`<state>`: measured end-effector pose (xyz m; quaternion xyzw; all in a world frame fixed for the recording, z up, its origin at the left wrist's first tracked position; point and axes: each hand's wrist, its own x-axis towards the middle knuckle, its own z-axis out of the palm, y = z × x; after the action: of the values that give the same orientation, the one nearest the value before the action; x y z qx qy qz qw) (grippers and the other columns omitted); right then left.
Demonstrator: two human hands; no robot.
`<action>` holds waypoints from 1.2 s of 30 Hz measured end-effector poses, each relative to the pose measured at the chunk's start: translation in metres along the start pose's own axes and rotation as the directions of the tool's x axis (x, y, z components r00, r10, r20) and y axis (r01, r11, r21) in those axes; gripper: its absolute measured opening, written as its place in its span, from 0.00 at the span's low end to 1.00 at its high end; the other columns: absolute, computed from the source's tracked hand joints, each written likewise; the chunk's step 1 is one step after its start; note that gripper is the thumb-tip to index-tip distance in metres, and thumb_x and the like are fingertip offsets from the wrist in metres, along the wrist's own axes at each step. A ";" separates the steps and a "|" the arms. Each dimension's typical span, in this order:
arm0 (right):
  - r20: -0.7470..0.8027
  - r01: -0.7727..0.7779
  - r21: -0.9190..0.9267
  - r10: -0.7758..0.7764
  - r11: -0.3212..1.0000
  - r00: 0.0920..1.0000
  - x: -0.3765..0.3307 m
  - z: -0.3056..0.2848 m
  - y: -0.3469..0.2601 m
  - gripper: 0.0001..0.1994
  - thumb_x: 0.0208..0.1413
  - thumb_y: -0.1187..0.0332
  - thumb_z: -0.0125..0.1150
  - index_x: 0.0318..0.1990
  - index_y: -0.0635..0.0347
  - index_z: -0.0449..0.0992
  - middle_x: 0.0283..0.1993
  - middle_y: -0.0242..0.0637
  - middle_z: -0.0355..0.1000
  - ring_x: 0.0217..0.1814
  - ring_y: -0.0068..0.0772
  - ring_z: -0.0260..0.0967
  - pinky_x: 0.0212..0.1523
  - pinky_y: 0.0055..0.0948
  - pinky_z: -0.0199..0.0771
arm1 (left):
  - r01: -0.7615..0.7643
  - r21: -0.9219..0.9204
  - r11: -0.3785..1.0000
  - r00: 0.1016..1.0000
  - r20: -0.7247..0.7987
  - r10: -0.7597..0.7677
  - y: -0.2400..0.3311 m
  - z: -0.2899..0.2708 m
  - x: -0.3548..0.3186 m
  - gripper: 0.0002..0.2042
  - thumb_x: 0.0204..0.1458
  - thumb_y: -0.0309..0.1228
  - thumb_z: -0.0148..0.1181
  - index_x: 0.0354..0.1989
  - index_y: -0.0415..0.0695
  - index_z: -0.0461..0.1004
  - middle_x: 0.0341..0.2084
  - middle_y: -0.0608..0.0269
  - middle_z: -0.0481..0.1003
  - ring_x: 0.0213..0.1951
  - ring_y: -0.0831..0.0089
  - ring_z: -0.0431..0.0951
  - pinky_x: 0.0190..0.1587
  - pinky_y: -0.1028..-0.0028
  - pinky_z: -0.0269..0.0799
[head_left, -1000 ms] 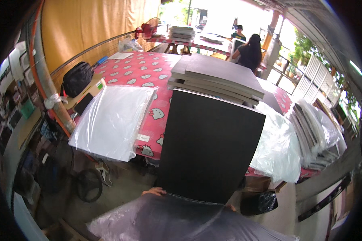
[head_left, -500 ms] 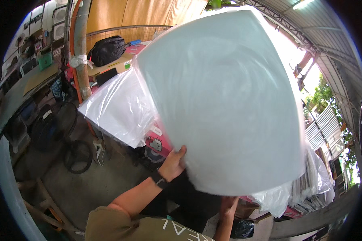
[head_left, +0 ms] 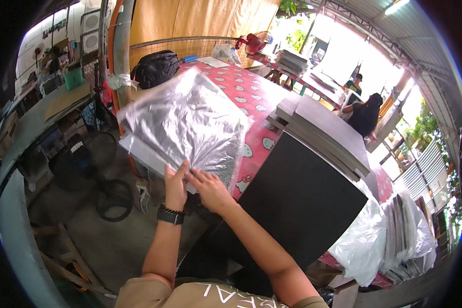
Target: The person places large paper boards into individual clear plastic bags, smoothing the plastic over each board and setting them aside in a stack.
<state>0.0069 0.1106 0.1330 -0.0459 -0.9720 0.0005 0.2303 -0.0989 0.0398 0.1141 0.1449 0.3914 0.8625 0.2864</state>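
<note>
Left hand (head_left: pixel 176 189) and right hand (head_left: pixel 211 191) touch a silvery, plastic-wrapped flat rectangle (head_left: pixel 190 126) over a flat white bundle (head_left: pixel 145 153) on the pink patterned tabletop (head_left: pixel 255 163); whether fingers clamp it, I cannot tell. Being slick, it could slide off if mispositioned.

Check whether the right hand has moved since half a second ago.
Yes, left and forward: judged against the grey post, the right hand is now nearer that post, at the near edge of the crumpled plastic.

Single head view, wide fisheye, faces forward and down. Left hand (head_left: pixel 176 187) and right hand (head_left: pixel 211 192) are near, below centre; table (head_left: pixel 252 163) spreads beyond; roof (head_left: pixel 428 46) is far, upper right.
</note>
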 end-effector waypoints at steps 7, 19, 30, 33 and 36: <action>0.406 -0.312 0.744 -0.030 0.591 0.913 -0.094 -0.008 -0.040 0.18 0.47 0.70 0.53 0.48 0.60 0.65 0.47 0.44 0.65 0.50 0.37 0.62 0.51 0.31 0.59 | -0.102 0.810 0.577 0.666 -0.375 0.645 -0.053 -0.115 0.096 0.22 0.43 0.25 0.49 0.46 0.26 0.56 0.43 0.38 0.63 0.43 0.49 0.65 0.47 0.65 0.59; 0.445 -0.785 0.618 0.806 0.039 0.390 -0.319 -0.059 -0.040 0.15 0.49 0.72 0.50 0.47 0.62 0.67 0.40 0.41 0.70 0.43 0.28 0.67 0.44 0.27 0.65 | 0.236 0.955 -0.180 0.668 -0.025 0.744 -0.057 -0.129 0.113 0.20 0.44 0.29 0.47 0.49 0.47 0.63 0.46 0.44 0.59 0.45 0.50 0.62 0.43 0.58 0.60; 0.043 -0.758 0.587 0.924 0.284 0.379 -0.339 -0.103 -0.017 0.08 0.47 0.72 0.53 0.35 0.62 0.73 0.33 0.42 0.72 0.34 0.33 0.70 0.36 0.28 0.69 | -0.598 0.770 -0.223 0.749 0.636 0.185 -0.066 -0.053 0.030 0.16 0.51 0.40 0.43 0.41 0.43 0.69 0.47 0.56 0.65 0.50 0.61 0.62 0.52 0.58 0.50; -0.526 -0.856 0.411 0.848 0.313 0.058 -0.371 -0.150 0.031 0.06 0.45 0.75 0.54 0.31 0.64 0.73 0.27 0.42 0.71 0.25 0.26 0.68 0.26 0.24 0.67 | -0.635 0.767 -0.094 0.739 0.639 0.213 -0.065 -0.057 0.035 0.14 0.50 0.37 0.45 0.35 0.40 0.71 0.45 0.55 0.66 0.48 0.61 0.64 0.50 0.62 0.54; -0.817 -0.990 0.064 0.576 0.127 0.021 -0.413 -0.183 0.087 0.12 0.41 0.74 0.54 0.37 0.60 0.71 0.39 0.42 0.67 0.45 0.37 0.61 0.43 0.34 0.61 | -0.635 0.772 -0.005 0.736 0.607 0.299 -0.060 -0.042 0.022 0.12 0.49 0.34 0.47 0.32 0.37 0.71 0.42 0.55 0.67 0.46 0.60 0.64 0.48 0.66 0.57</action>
<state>0.4634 0.1563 0.1096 -0.6758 -0.5262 -0.1543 0.4926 -0.1134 0.0596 0.0417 0.5270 0.7212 0.4303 -0.1303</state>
